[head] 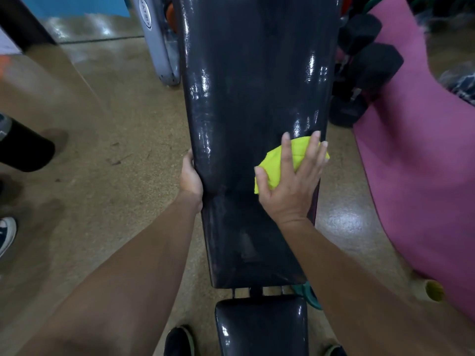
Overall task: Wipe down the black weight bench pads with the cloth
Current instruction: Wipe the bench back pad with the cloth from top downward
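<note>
The long black back pad (246, 98) of the weight bench runs away from me down the middle of the view, glossy with wet streaks. Below it sits the shorter black seat pad (262, 327). A folded yellow cloth (276, 160) lies on the back pad near its right edge. My right hand (291, 181) presses flat on the cloth with fingers spread. My left hand (190, 179) grips the back pad's left edge, fingers curled under it.
Black dumbbells (365, 65) lie on the floor right of the bench, beside a pink mat (416, 155). A grey machine frame (162, 47) stands at the back left. Another person's shoe (6, 235) is at the left edge. My own shoe (178, 341) is by the seat.
</note>
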`<move>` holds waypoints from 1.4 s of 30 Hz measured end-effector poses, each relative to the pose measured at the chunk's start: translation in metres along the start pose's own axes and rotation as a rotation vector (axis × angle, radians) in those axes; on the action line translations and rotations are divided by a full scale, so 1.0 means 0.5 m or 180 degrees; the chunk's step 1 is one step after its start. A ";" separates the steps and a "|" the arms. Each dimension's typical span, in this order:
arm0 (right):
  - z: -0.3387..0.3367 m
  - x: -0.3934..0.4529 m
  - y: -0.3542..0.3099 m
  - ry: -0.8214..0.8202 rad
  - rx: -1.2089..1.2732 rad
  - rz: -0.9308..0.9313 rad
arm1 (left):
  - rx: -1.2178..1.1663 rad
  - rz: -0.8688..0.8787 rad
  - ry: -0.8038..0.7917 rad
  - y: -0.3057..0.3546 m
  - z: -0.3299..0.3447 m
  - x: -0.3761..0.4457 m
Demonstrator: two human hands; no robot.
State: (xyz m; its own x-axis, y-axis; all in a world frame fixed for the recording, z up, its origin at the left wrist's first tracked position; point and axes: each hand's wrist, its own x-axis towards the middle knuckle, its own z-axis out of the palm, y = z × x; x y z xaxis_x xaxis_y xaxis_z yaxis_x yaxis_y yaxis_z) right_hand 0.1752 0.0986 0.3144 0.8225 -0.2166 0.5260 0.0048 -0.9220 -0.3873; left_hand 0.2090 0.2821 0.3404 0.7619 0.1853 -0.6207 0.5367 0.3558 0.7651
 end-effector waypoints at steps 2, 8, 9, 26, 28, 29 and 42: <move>0.003 -0.027 0.001 -0.0080 -0.0087 -0.0280 | 0.0059 0.0020 0.0049 -0.002 -0.003 0.007; -0.003 -0.022 0.064 -0.0023 0.0126 -0.0015 | 0.0001 -0.0027 0.0101 -0.007 -0.008 0.021; -0.004 -0.014 0.055 0.0011 0.0163 0.0113 | -0.0030 -0.0039 0.0068 -0.008 -0.007 0.020; 0.004 -0.027 0.025 0.0020 0.0124 0.0158 | -0.0089 0.0057 0.0113 -0.018 -0.003 0.031; 0.005 -0.049 0.036 -0.0053 0.0038 -0.0094 | -0.0067 0.0021 0.0086 -0.018 -0.003 0.030; 0.004 -0.058 0.050 -0.0103 0.0015 -0.0234 | -0.0059 0.0004 0.0069 -0.019 -0.004 0.031; 0.003 -0.087 0.077 -0.0182 0.0059 -0.0312 | 0.0058 0.0151 0.0190 -0.027 -0.017 0.055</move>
State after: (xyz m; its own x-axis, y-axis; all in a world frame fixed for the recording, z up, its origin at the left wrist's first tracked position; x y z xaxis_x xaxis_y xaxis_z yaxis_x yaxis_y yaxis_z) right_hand 0.1406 0.0733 0.2755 0.8486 -0.1066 0.5182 0.0969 -0.9316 -0.3502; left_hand 0.2196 0.2901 0.3114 0.7640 0.2559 -0.5924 0.5075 0.3287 0.7965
